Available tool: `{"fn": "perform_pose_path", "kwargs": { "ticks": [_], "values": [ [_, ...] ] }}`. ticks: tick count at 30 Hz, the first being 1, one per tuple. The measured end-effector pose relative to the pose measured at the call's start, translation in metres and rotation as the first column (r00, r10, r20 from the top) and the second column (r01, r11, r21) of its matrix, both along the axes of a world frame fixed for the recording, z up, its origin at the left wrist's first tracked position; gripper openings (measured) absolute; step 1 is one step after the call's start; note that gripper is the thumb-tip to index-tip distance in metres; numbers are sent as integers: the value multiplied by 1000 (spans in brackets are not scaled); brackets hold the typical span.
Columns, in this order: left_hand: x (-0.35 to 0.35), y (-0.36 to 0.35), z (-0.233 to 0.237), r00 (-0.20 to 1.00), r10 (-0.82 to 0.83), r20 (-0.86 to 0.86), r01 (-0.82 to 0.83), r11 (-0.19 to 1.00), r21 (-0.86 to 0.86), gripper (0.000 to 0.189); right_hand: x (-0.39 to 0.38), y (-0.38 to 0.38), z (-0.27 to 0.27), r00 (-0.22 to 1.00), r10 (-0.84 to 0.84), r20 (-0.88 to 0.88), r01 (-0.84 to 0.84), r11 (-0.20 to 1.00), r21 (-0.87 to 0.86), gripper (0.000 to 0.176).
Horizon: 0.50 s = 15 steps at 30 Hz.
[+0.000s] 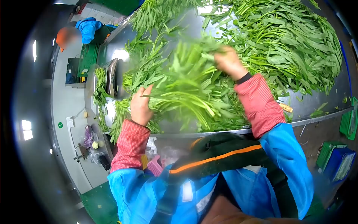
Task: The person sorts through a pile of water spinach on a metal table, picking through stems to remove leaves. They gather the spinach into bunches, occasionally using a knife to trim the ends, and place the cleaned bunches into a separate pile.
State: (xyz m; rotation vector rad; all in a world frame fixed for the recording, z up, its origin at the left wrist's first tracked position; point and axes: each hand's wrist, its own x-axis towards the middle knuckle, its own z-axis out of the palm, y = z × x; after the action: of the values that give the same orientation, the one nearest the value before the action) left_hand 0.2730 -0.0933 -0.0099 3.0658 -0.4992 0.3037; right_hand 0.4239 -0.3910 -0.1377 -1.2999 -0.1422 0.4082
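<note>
Long-stalked leafy greens that look like water spinach cover the steel table. A loose bunch of water spinach (pixel 186 93) lies between my hands, partly blurred by motion. My left hand (pixel 141 106) is closed at the bunch's left side, with leaves at its fingers. On the other side, higher up, my right hand (pixel 230 62) is closed on some of the greens; its fingertips are partly hidden and blurred. Beyond my right forearm sits a large heap of water spinach (pixel 294 41). A wooden handle (pixel 285 107) pokes out beside my right sleeve.
The steel table (pixel 317 106) has its near edge against my waist. A dark device with a silver rim (pixel 112 77) stands at the left, with small bunches around it. Another person (pixel 88 30) is at the far left. Green crates (pixel 330 152) and a blue crate (pixel 339 164) are at right.
</note>
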Motion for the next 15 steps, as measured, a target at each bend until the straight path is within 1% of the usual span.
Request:
{"fn": "perform_pose_path", "kwargs": {
  "ticks": [2,3,4,5,6,7,8,9,10,11,12,14,15],
  "values": [
    [-8,19,-12,998,11,59,-7,998,-66,68,24,-47,-21,960,-220,-173,245,959,139,21],
    [-14,28,-19,996,64,66,-61,997,-49,65,22,-51,-9,972,-183,-146,201,972,118,20],
    [-16,27,-19,996,76,43,-73,995,-61,65,13,-56,3,980,-148,-132,161,982,96,20],
    [-17,24,-20,996,85,19,-84,994,-73,65,7,-45,9,995,-51,-81,55,997,47,22],
    [-16,19,-21,996,93,0,-93,992,-89,65,6,-30,10,995,86,-50,-89,993,-71,38],
    [-12,12,-21,995,96,-26,-99,984,-145,66,-6,-16,36,979,202,15,-194,958,-211,58],
    [-10,8,-22,997,71,-22,-74,989,-130,67,-11,3,27,950,233,207,-167,941,-293,57],
    [-8,4,-22,999,46,-21,-48,992,-114,67,-17,22,18,883,252,397,-96,923,-373,57],
    [-7,3,-22,1000,22,-20,-24,995,-96,67,-23,41,14,785,257,563,9,905,-426,57],
    [-8,4,-21,999,30,-37,-35,991,-131,67,-15,34,11,886,89,455,65,948,-311,46],
    [-12,6,-20,998,44,-55,-52,985,-164,67,-5,20,12,948,-68,311,136,970,-203,35],
    [-17,13,-18,994,73,-83,-90,969,-231,67,27,-27,-9,969,-231,92,234,972,-25,16],
    [-22,22,-23,988,122,-91,-140,962,-234,60,28,-48,-7,986,-166,-31,168,985,50,15]
  ]
}}
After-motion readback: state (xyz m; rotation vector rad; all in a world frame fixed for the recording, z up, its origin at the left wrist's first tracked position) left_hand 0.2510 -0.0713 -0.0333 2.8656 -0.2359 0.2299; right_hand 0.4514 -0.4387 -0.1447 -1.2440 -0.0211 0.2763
